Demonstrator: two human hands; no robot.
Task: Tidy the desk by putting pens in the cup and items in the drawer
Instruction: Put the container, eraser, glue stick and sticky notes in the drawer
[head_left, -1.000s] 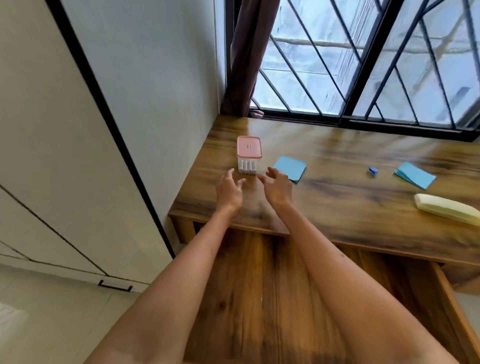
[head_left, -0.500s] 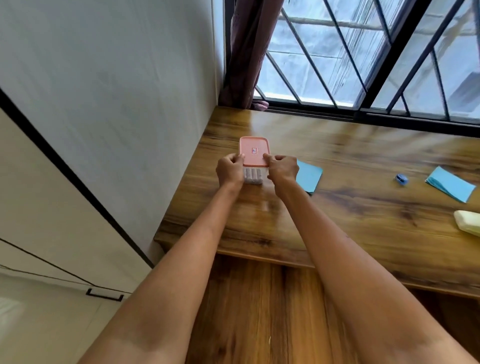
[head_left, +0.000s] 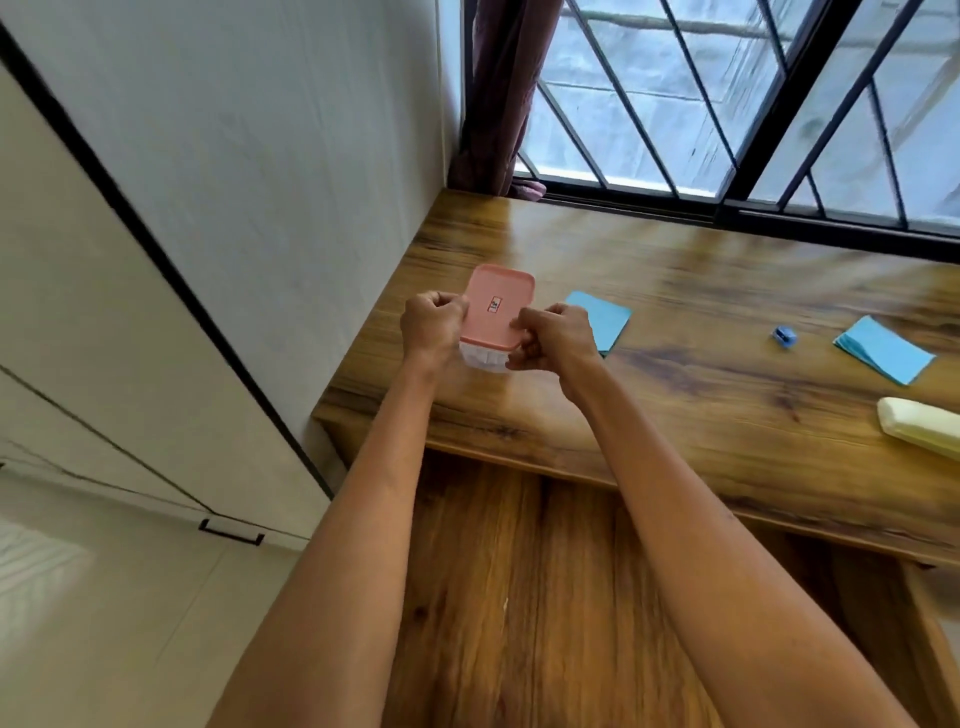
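A small clear box with a pink lid (head_left: 497, 306) is held above the left part of the wooden desk (head_left: 675, 395), tilted toward me. My left hand (head_left: 432, 326) grips its left side with curled fingers. My right hand (head_left: 553, 338) grips its right side, thumb on the lid's edge. Below the desk's front edge an open wooden drawer (head_left: 519, 597) lies under my forearms. No pen or cup is in view.
On the desk lie a blue paper pad (head_left: 605, 321) just right of my hands, a small blue sharpener (head_left: 784, 336), another blue paper stack (head_left: 883, 349) and a pale yellow case (head_left: 919, 425) at the right edge. A white wall and cabinet stand at left, a barred window behind.
Both hands reached the pink-lidded box, took hold of it at its sides, and have lifted it off the desk toward me.
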